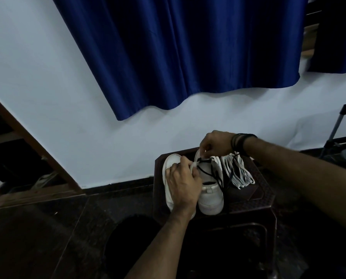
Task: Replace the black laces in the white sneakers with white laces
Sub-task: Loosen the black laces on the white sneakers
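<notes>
Black lace (207, 171) apparently pinched between right fingers (205, 148).

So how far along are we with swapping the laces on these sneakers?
Early. Nothing looks finished: the right sneaker still carries its black lace, loosened. In hand: the left hand and right hand work at that sneaker's front eyelets. Left: clear the black lace, thread the white laces bunched beside it, then the left sneaker, mostly hidden.

Dim, bluish — floor (47, 238) near-black, edges bowed, slight blur.
</notes>
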### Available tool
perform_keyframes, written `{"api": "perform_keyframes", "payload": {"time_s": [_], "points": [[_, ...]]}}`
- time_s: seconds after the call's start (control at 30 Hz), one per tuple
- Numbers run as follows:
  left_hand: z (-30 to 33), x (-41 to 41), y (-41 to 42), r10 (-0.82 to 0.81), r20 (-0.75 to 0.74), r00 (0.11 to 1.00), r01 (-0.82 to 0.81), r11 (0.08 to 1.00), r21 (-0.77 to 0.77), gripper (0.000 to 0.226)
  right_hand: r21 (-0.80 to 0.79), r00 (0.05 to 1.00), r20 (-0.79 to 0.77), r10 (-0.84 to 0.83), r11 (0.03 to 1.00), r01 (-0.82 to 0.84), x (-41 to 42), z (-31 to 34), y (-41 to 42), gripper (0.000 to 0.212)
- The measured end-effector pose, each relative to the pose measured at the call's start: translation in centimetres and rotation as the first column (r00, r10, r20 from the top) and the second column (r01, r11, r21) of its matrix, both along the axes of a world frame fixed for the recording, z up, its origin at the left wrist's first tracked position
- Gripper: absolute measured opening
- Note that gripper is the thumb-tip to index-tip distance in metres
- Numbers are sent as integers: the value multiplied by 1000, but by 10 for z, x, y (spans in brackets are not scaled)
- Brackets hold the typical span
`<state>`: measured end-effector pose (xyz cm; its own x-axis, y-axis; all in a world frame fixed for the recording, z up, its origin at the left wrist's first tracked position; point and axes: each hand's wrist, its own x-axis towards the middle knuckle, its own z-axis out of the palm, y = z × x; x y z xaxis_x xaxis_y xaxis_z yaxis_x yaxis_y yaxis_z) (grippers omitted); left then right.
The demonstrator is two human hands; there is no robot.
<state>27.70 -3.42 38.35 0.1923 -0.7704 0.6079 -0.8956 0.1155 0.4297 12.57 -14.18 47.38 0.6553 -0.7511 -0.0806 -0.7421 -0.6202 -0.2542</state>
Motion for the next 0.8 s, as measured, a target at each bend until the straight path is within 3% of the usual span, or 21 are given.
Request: {"api": "perform_keyframes", "payload": {"time_s": [0.07,0.1,0.13,0.17,0.2,0.23,0.27,0.3,0.33,0.37,0.43,0.47,0.5,0.57,0.63,0.7,0.8], "points": [[1,0,1,-5,3,1000,5,1000,7,16,-146,992,-126,-3,989,-16,6,0,-1,9],[2,0,2,0,9,1000,0,1000,10,16,-188,999,-50,-5,982,-4,11,-1,-1,11],[2,0,2,6,12,1000,-6,1000,14,16,-153,988,150,-29,987,52,14,-1,-1,14],[3,-1,2,9,13,1000,-9,1000,15,17,-25,901,420,-104,992,126,13,2,0,17],[3,-1,2,10,10,1000,-10,1000,13,18,160,738,636,-228,974,163,9,2,-3,20],[4,-1,3,14,6,1000,-14,1000,11,18,342,575,739,-351,931,128,5,3,-2,22],[4,-1,3,15,2,1000,-15,1000,13,18,492,480,749,-456,869,57,0,1,-2,22],[3,-1,3,10,0,1000,-10,1000,15,18,589,452,724,-522,808,-11,-2,-2,2,22],[4,-1,3,4,-1,1000,-4,1000,15,18,630,489,689,-535,776,-39,-5,-5,6,22],[4,-1,3,2,0,1000,-2,1000,14,18,609,606,632,-483,793,-3,-8,-3,10,22],[4,-2,3,13,-1,1000,-13,1000,27,17,300,916,309,-257,940,162,-16,4,17,25],[4,-2,2,17,2,1000,-17,999,32,17,182,967,186,-174,973,140,-20,5,15,25],[3,-1,2,19,7,1000,-19,999,31,17,182,974,193,-123,979,87,-22,6,16,25],[2,-1,2,18,13,1000,-18,1000,16,18,360,855,490,-171,933,-19,-23,8,21,27],[2,-1,1,12,6,1000,-13,1000,5,18,429,565,759,-323,901,-62,-24,9,25,27],[3,-1,2,16,9,1000,-16,1000,3,18,428,375,847,-377,901,-62,-25,11,27,26],[3,-1,0,4,9,1000,-5,1000,11,21,477,354,840,-411,871,-120,-29,6,31,24]]}}
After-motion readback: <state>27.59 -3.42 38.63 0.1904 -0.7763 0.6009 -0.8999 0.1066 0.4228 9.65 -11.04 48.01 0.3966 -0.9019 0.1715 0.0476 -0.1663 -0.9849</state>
